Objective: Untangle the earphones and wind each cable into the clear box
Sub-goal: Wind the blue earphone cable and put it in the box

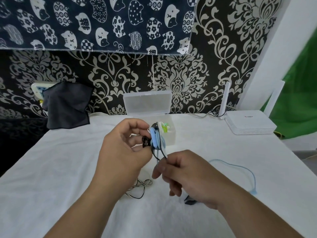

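the left hand (127, 148) has its grip clamped on a blue coil (155, 136) with a black earbud (145, 141) against it, held over the middle of the surface (68, 177), just in front of the open clear box (171, 138) near the far edge. green and white earphones lie inside the box. the right hand (187, 172) has its grip pinched together on blue and black strands below the coil. the loose blue cable (254, 191) trails toward the right edge. this looks like winding. it would go best with light tension, each turn laid flat beside the last, and the black strand freed first so it is not wound in.
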